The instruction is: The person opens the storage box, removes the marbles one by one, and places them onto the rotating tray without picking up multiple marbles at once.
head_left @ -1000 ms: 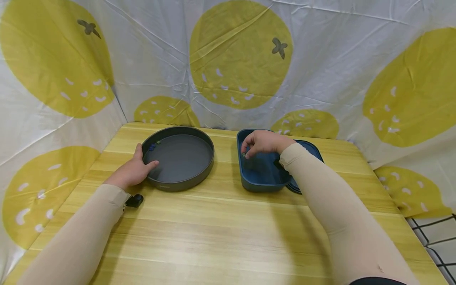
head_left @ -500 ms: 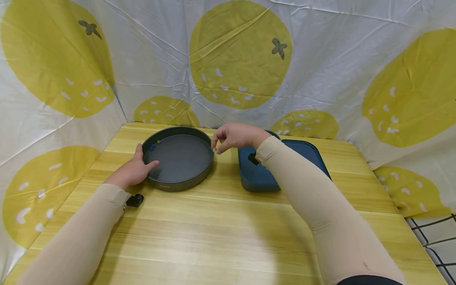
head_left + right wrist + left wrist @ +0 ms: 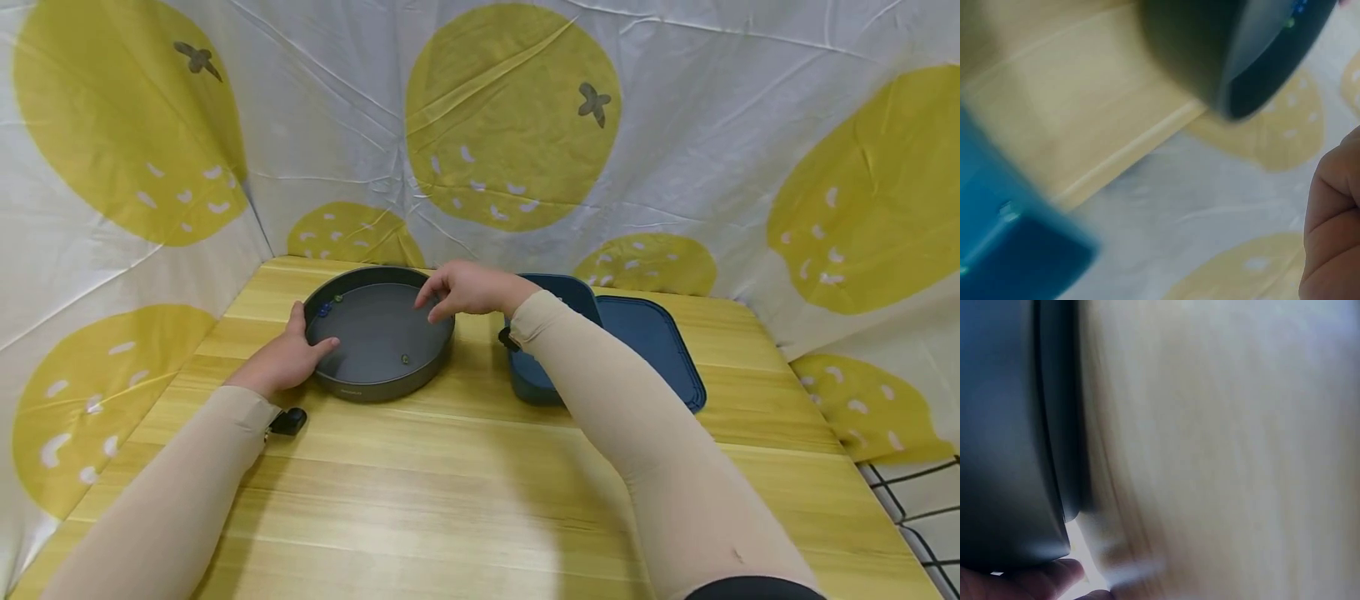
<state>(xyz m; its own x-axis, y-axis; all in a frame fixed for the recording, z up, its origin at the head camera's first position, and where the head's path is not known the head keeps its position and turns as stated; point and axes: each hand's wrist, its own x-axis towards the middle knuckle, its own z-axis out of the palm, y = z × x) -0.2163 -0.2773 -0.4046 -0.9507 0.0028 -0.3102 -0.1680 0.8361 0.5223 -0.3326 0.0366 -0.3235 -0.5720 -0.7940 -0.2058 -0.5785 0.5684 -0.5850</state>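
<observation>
Marbles in pan, more in blue box

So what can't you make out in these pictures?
Head view: part of the blue container, hidden by the right sleeve.
Head view: what the nearer green piece in the pan is, too small.
Left wrist view: most of the left hand, cut off below.
Right wrist view: most of the right hand, past the right edge.
</observation>
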